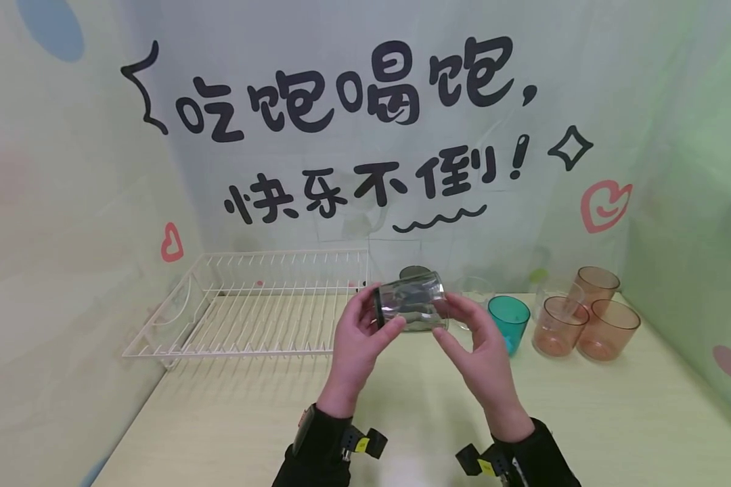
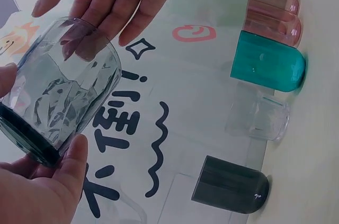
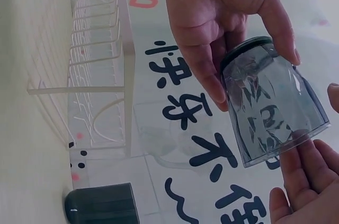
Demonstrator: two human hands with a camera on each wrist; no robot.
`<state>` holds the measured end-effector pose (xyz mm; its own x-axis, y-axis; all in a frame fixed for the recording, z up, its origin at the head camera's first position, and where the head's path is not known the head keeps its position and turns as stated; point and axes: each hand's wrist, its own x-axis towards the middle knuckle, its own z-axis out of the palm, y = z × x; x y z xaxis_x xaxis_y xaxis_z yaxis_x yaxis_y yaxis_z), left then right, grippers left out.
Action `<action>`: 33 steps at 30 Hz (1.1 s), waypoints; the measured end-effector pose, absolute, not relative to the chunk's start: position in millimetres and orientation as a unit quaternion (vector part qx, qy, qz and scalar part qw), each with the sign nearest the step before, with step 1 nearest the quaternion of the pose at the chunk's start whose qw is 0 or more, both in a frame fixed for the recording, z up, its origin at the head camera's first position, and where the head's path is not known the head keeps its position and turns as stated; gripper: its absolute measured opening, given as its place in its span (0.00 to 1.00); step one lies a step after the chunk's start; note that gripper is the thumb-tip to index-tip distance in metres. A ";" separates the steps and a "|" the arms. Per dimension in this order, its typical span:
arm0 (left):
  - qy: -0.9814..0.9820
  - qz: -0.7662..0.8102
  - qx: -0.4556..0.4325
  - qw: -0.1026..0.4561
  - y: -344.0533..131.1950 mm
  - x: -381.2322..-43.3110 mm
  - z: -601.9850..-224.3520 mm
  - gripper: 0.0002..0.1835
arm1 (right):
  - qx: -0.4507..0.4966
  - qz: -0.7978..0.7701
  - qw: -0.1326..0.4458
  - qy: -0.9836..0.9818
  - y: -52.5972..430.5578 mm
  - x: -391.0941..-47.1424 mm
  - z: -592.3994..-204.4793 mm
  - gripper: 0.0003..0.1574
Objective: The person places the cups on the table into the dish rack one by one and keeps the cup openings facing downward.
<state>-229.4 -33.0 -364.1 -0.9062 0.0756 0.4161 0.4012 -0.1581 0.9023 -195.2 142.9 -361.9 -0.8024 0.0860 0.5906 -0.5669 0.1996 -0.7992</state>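
Observation:
A smoky grey glass with a thick dark base lies on its side in mid-air. My left hand grips its base end, thumb and fingers on either side; the left wrist view shows that hand at the dark base. At the rim end, my right hand has relaxed fingers reaching over the rim, seen partly through the glass in the left wrist view. Its thumb stands apart from the glass in the right wrist view, where that hand is at lower right. Whether the fingers press the wall cannot be told.
Behind the hands stands another dark grey glass. Right of it are a clear cup, a teal cup and several orange-pink cups. A white wire rack sits at the left, against the lettered back wall.

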 end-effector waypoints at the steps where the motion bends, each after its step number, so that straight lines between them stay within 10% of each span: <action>1: -0.640 -0.738 -0.186 0.109 -33.7 -229.2 -364.1 0.35 | 0.165 0.606 0.267 -0.731 143.7 -195.2 -362.4 0.30; 33: -0.689 -0.695 -0.138 0.150 -83.4 -242.8 -364.9 0.38 | 0.165 0.491 0.266 -0.813 181.7 -192.2 -385.2 0.39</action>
<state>-242.8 -83.4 -364.9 -0.9170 -0.0190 0.3984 0.3985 -0.0049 0.9171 -192.2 181.7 -385.2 -0.8038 -0.0071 0.5949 -0.5297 0.4639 -0.7101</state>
